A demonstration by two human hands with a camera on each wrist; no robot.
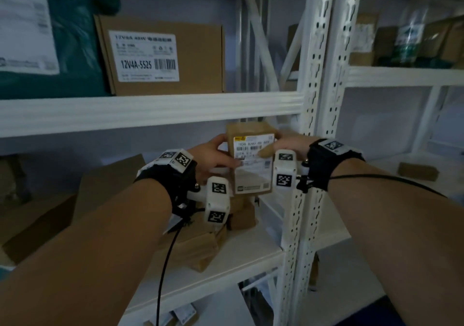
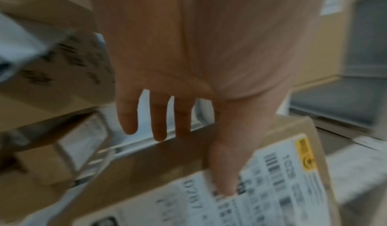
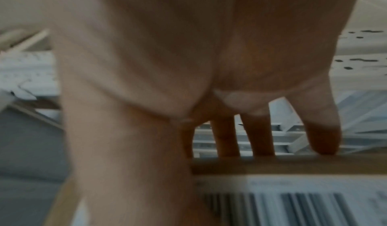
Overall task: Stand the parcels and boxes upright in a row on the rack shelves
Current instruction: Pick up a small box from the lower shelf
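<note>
A small brown parcel (image 1: 252, 175) with a white shipping label stands upright in the air above the middle shelf (image 1: 253, 247), held between both hands. My left hand (image 1: 213, 158) grips its left edge, thumb on the label and fingers behind. My right hand (image 1: 281, 147) grips its right edge the same way. In the left wrist view the thumb (image 2: 226, 168) presses on the parcel (image 2: 278, 176). In the right wrist view my fingers (image 3: 226, 140) reach over the parcel's (image 3: 293, 165) top edge. Several brown boxes (image 1: 200, 247) lie in a loose heap below the parcel.
On the upper shelf (image 1: 150, 112) stand a labelled cardboard box (image 1: 163, 56) and a teal bag (image 1: 50, 36). A white perforated upright (image 1: 308, 149) runs just right of the parcel. An open carton (image 1: 62, 210) sits left. The neighbouring bay holds a small box (image 1: 418, 172).
</note>
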